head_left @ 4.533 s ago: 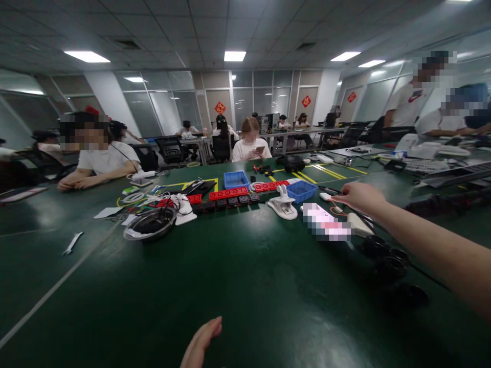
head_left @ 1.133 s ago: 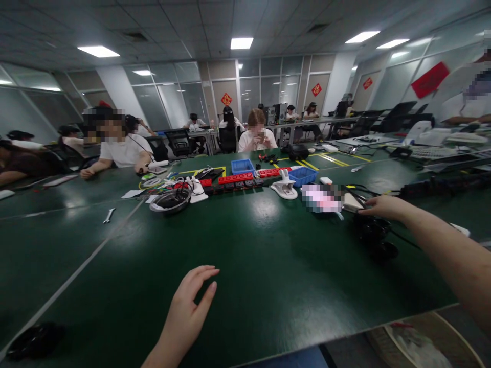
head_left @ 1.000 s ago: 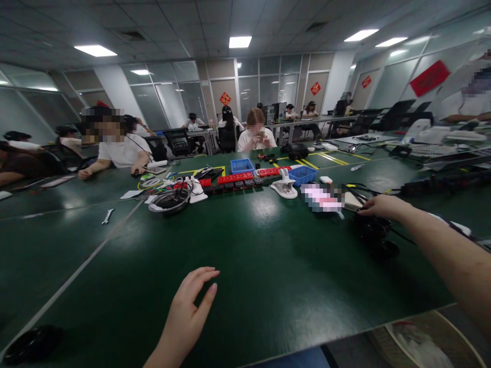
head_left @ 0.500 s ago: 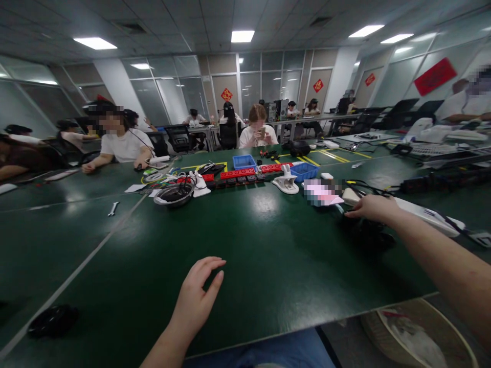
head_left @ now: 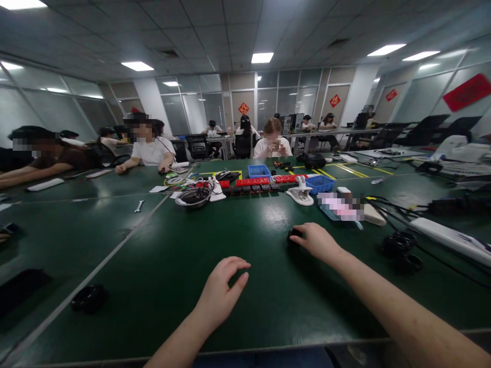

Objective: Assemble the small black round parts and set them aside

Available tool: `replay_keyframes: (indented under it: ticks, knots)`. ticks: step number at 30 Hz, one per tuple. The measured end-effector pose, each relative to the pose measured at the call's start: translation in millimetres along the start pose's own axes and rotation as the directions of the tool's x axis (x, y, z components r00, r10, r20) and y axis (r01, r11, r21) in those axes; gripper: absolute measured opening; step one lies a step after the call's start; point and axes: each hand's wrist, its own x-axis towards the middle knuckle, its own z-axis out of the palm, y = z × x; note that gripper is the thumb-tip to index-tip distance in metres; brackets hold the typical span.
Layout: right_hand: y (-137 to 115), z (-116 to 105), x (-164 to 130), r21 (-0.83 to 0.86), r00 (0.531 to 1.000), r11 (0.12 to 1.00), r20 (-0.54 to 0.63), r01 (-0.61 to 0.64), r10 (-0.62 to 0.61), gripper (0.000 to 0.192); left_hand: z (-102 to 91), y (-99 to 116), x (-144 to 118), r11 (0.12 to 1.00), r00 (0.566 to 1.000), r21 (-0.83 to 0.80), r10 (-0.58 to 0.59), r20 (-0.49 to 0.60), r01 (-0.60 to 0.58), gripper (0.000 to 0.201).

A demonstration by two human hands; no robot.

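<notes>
head | small black round part (head_left: 293, 236) on green table (head_left: 268, 286) | right hand (head_left: 316, 240) grip covers it | left hand (head_left: 222, 289) grip wide

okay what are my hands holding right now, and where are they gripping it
The right hand covers a small black object on the green table, fingers over its top. The left hand holds nothing.

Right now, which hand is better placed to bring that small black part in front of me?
Right. The right hand already rests on the black part, fingers curled over it. The left hand lies open on the bare table, nearer the body and clear of the part.
</notes>
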Motion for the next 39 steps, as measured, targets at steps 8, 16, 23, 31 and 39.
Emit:
replay_keyframes:
  ticks: [8, 16, 23, 31, 39]
  knots:
    - [-48.3, 64.6, 55.9, 0.303, 0.963, 0.914, -0.085, 0.269, -0.255, 0.035, -1.4, -14.5, 86.4, 0.992, 0.988, 0.080, 0.106, -0.114, -0.097, 0.021]
    - [-29.1, 82.5, 81.1, 0.695, 0.935, 0.695, 0.094, 0.185, -0.343, 0.064, 13.2, -75.6, 152.3, 0.989, 0.989, -0.012, 0.146, 0.036, -0.146, 0.034]
    - [-25.2, 73.1, 89.4, 0.602, 0.875, 0.780, 0.271, 0.171, -0.401, 0.070, -12.5, -75.7, 156.7, 0.987, 0.956, -0.060, 0.157, 0.250, -0.146, 0.052]
    - [-35.5, 74.8, 98.1, 0.447, 0.874, 0.857, 0.270, 0.257, -0.404, 0.046, -7.3, -62.7, 158.6, 0.974, 0.918, -0.002, 0.216, 0.331, -0.228, 0.036]
    - [-47.3, 89.6, 83.3, 0.152, 0.992, 0.984, 0.070, 0.095, -0.107, 0.031, 23.6, -58.2, 147.9, 0.960, 0.998, 0.275, 0.052, 0.025, -0.057, 0.039]
